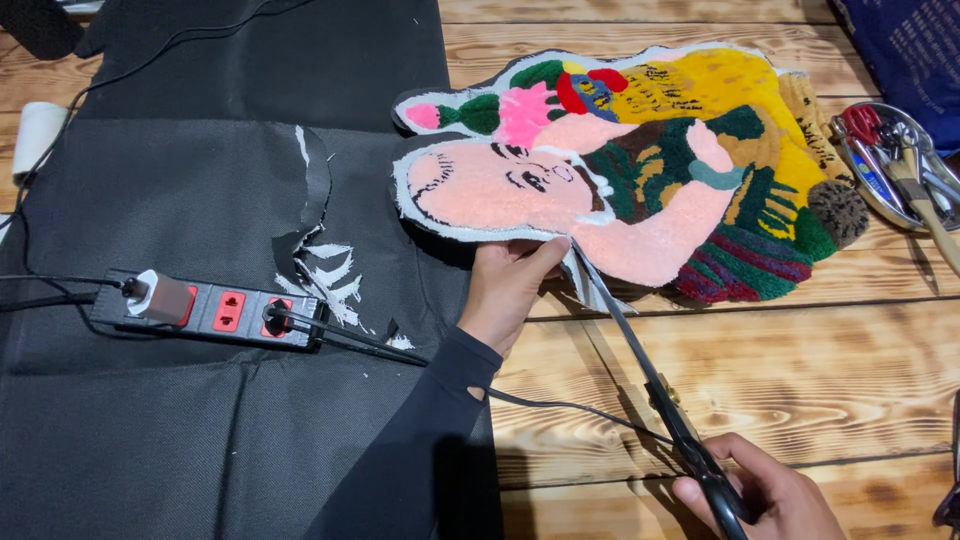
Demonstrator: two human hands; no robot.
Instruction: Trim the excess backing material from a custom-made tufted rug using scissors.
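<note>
The left hand (508, 288) lies at the near edge of a colourful tufted rug (640, 165), its grip closed on the rug's white trimmed border, thumb on top and fingers curled under; the sleeve is black and runs back over a sheet of black fabric (200, 420) that covers the left half of the wooden table (800, 370). The right hand (765, 495), at the near right, has its grip closed through the black handles of a long pair of scissors (640, 370); the blades reach far-left to the rug's edge just beside the left hand's thumb, and how far they are parted cannot be told. The rug lies flat at the far centre, partly on the wood, partly over the black fabric; white scraps lie on the fabric near a black power strip (215, 312) with red sockets; a metal tray of tools (895, 165) sits at the far right.
</note>
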